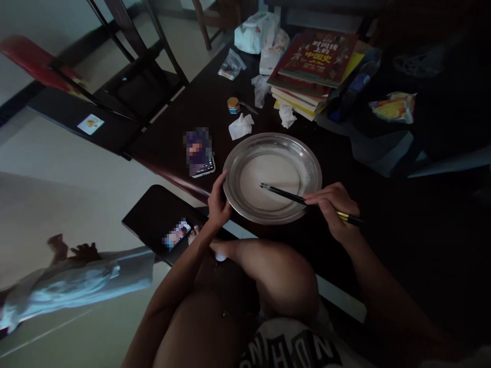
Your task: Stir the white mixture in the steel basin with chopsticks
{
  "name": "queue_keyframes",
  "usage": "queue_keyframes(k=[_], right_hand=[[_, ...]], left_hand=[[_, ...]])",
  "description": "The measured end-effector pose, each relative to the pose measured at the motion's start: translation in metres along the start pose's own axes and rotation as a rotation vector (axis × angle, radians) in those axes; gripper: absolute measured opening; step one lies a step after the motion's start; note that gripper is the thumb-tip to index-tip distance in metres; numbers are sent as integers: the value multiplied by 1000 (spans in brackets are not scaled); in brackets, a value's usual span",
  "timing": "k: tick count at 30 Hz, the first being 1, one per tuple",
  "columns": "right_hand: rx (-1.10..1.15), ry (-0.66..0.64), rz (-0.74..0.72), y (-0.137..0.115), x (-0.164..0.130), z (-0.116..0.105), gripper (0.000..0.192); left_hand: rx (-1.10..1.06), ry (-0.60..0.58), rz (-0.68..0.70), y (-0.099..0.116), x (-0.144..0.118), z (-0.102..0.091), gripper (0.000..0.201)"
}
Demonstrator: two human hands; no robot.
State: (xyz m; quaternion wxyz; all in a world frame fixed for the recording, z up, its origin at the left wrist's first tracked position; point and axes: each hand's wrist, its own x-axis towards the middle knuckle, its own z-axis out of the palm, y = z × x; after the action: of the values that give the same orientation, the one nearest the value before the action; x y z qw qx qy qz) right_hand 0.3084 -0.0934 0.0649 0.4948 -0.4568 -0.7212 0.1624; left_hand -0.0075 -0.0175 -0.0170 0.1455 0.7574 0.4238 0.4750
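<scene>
Steel pan (pixel 312 168) sits mid-frame on dark table (pixel 383 214), holding pale batter (pixel 268 176). Left hand (pixel 218 203) grips the pan's left rim; right hand (pixel 335 207) is closed around chopsticks (pixel 284 193), tips in the batter. Step judged: stirring. Next move calls for a steadied rim and even strokes

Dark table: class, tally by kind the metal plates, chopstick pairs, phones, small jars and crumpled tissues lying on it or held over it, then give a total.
Metal plate: 1
Pair of chopsticks: 1
Phone: 1
Small jar: 1
Crumpled tissues: 3
Total: 7
</scene>
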Motion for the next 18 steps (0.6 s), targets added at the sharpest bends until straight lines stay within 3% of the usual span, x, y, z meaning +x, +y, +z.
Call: queue_keyframes(k=[7,12,18], right_hand=[[1,-67,10,-1,1,2,24],[9,16,21,0,-1,0,28],[-12,-70,17,-2,0,0,26]], left_hand=[[-14,0,-24,-1,-1,1,63],[-32,1,-8,-3,-2,2,64],[-25,12,-10,-3,-2,2,64]])
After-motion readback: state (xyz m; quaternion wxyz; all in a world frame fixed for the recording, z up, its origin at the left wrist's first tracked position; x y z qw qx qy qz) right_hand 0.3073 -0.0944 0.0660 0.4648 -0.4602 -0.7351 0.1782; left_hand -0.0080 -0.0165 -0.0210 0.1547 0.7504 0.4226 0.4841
